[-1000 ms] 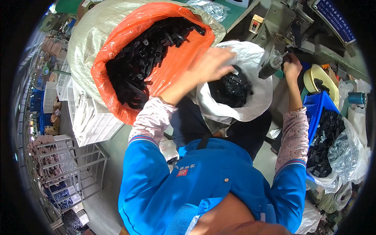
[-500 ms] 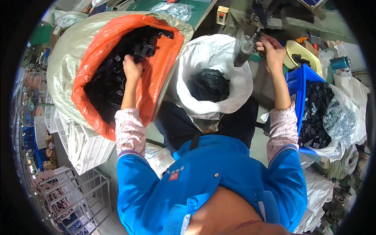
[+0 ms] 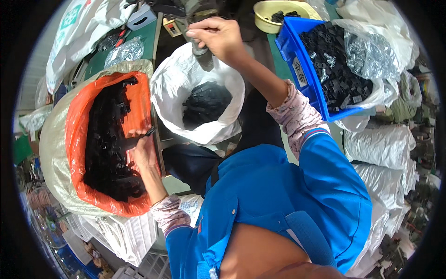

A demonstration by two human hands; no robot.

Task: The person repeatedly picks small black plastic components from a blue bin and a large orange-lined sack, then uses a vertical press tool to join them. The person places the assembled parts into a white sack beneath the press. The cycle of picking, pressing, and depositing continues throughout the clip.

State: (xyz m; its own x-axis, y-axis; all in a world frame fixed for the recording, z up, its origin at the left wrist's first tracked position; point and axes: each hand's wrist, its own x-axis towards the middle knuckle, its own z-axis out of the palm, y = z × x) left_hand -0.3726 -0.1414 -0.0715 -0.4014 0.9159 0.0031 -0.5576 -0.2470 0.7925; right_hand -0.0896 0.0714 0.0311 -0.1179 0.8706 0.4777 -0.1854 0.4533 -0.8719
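Observation:
My left hand [image 3: 145,152] is closed on a small black plastic part [image 3: 149,132], over the right edge of a large sack [image 3: 53,153] lined with an orange plastic bag [image 3: 139,109]. Black plastic parts [image 3: 107,144] fill that bag. Farther off, my right hand [image 3: 220,39] has its thumb and fingers pinched together beside a dark metal fixture [image 3: 203,59]; what they hold, if anything, is hidden. Below this fixture stands a white woven sack [image 3: 165,76], its mouth folded open, with black parts [image 3: 206,104] inside.
To the right, a blue bin [image 3: 302,76] holds black parts and clear bags of small metal pieces [image 3: 371,51]. Behind it sits a yellow basin [image 3: 265,21]. A small yellow box [image 3: 172,28] and a bag of metal bits [image 3: 124,51] lie at the back. White sacks [image 3: 378,144] are stacked at right.
The view has turned to the right. My left hand has drawn back from the heap to the bag's right edge with a black part. My right hand remains by the fixture, its fingers still pinched.

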